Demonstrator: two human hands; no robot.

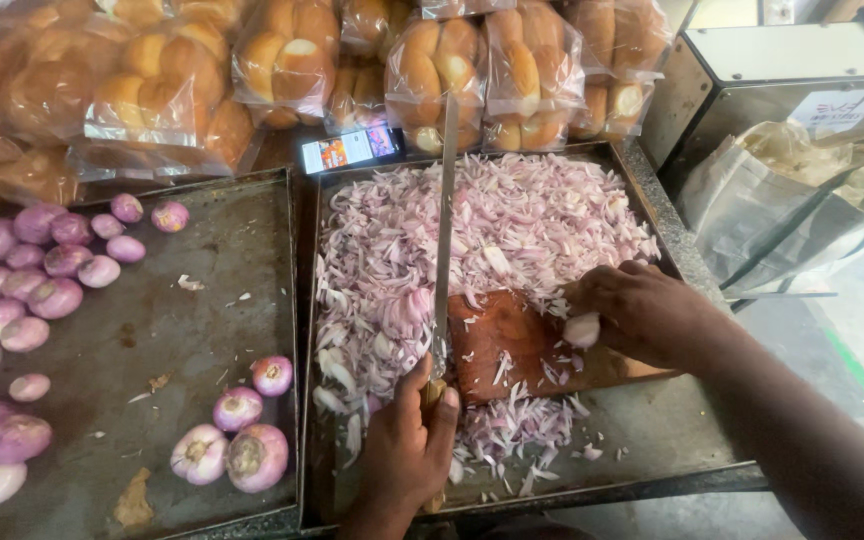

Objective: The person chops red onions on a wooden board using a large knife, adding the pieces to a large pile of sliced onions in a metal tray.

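My left hand (407, 445) grips the handle of a long knife (443, 230), whose blade points away from me over a heap of sliced pink onion (512, 225). A peeled onion piece (582, 330) sits under the fingers of my right hand (642, 310), pressed on a brown wooden cutting board (512, 335). The board lies in the right metal tray (652, 430), half buried in slices.
The left metal tray (152, 320) holds several peeled whole onions (32, 280), with a few more (237, 440) near its front. Bagged bread buns (432, 70) are stacked at the back beside a phone (350, 150). A metal box (782, 70) and a plastic bag (802, 200) stand at right.
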